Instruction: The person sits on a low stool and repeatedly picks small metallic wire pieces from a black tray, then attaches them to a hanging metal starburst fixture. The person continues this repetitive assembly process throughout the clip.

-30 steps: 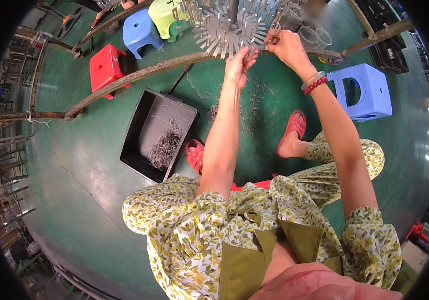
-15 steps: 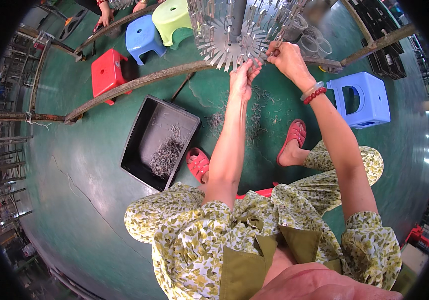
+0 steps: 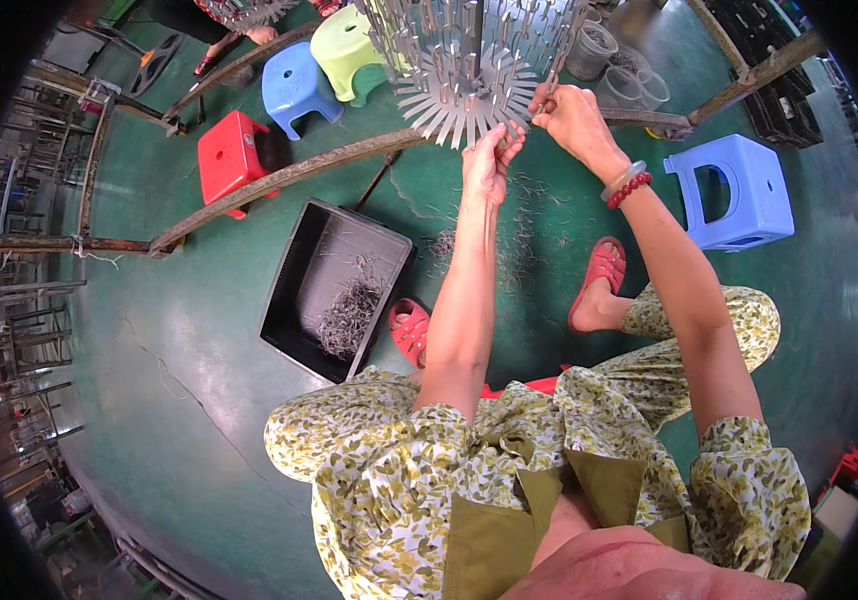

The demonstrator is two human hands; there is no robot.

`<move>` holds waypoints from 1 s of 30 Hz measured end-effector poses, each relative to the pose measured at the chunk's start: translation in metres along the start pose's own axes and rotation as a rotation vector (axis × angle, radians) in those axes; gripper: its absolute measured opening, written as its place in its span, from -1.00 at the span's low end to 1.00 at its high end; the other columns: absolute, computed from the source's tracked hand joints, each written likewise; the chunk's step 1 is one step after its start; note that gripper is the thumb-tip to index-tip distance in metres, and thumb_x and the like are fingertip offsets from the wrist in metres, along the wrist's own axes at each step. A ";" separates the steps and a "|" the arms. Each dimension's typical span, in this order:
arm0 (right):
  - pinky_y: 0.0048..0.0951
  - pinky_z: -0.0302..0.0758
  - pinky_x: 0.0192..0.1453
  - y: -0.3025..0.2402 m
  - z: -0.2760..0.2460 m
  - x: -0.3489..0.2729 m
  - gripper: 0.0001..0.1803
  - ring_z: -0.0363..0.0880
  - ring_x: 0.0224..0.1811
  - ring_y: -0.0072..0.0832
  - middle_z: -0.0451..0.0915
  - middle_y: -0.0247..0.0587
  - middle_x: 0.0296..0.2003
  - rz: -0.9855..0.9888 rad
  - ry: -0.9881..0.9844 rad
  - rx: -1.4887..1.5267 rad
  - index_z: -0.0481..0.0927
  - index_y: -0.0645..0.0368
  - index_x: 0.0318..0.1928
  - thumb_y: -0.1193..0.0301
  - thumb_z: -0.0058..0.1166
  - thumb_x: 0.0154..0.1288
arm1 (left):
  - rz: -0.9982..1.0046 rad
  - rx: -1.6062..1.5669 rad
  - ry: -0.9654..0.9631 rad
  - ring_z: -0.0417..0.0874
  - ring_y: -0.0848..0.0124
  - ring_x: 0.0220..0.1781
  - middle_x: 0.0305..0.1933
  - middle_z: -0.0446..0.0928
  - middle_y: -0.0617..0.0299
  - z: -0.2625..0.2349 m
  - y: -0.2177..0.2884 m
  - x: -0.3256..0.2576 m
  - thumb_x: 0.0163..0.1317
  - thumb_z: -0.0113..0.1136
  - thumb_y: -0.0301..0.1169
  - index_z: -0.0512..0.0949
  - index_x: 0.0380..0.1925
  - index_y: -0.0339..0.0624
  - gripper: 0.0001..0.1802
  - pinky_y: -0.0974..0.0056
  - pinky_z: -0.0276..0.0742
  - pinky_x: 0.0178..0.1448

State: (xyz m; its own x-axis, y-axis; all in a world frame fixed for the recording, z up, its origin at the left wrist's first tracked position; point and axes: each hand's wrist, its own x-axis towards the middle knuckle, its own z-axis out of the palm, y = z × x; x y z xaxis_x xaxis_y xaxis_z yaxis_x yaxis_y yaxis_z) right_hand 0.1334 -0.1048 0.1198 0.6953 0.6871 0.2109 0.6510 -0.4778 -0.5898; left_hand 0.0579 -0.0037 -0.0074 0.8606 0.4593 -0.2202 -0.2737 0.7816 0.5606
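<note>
A round metal rack with a spiky, slotted disc (image 3: pixel 427 92) at its foot stands at the top middle, many small metal pieces hanging in tiers around its central post. At the disc's near edge is my left hand (image 3: pixel 489 170), its thumb and fingers drawn together; anything between them is too small to make out. My right hand (image 3: pixel 579 125), a red bead bracelet (image 3: pixel 629 189) on its wrist, pinches at the rack's right side. What lies in that pinch is hidden by the fingers.
A black bin (image 3: pixel 324 250) holding a heap of thin metal hooks (image 3: pixel 351 318) sits left of my feet. A rusty bar (image 3: pixel 289 178) crosses before the rack. Red (image 3: pixel 229 160), blue (image 3: pixel 294 85) and another blue stool (image 3: pixel 749 195) stand around. Loose hooks litter the floor. Someone's hand (image 3: pixel 261 35) is far left.
The view has shifted slightly, so the bin and stools appear a little further right. Both hands stay at the rack's lower edge with nearly the same grip.
</note>
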 end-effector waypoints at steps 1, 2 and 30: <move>-0.34 0.52 -0.24 -0.001 0.001 -0.001 -0.83 0.63 -0.36 -0.21 0.60 0.04 -0.46 -0.005 0.006 -0.002 0.59 0.29 -0.34 0.59 0.10 -0.04 | -0.001 -0.003 0.003 0.64 0.31 -0.32 -0.29 0.59 0.00 -0.002 0.000 0.000 0.19 0.11 -0.43 0.50 -0.22 -0.46 -0.73 0.40 0.63 -0.21; -0.37 0.51 -0.28 -0.003 0.001 -0.003 -0.81 0.63 -0.40 -0.28 0.60 0.01 -0.47 -0.011 0.011 -0.003 0.60 0.27 -0.32 0.57 0.13 -0.04 | -0.002 -0.006 0.006 0.64 0.30 -0.32 -0.29 0.59 0.01 -0.003 -0.001 0.001 0.19 0.11 -0.43 0.50 -0.22 -0.46 -0.74 0.39 0.63 -0.22; -0.55 0.50 -0.39 -0.015 0.034 -0.047 -0.78 0.61 -0.47 -0.58 0.66 -0.22 -0.34 -0.380 0.363 -0.022 0.63 0.26 -0.22 0.40 -0.05 0.30 | 0.036 -0.097 -0.145 0.61 0.27 -0.11 -0.16 0.58 0.04 0.008 -0.014 -0.032 0.21 0.08 -0.25 0.55 -0.23 -0.34 -0.67 0.17 0.49 0.05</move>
State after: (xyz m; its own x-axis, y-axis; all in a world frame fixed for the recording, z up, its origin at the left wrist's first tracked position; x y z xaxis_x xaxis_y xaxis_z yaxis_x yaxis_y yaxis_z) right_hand 0.0809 -0.1111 0.0927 0.4666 0.5826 0.6655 0.8816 -0.2457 -0.4030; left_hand 0.0379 -0.0328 -0.0025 0.9007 0.4271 -0.0799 -0.3391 0.8060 0.4852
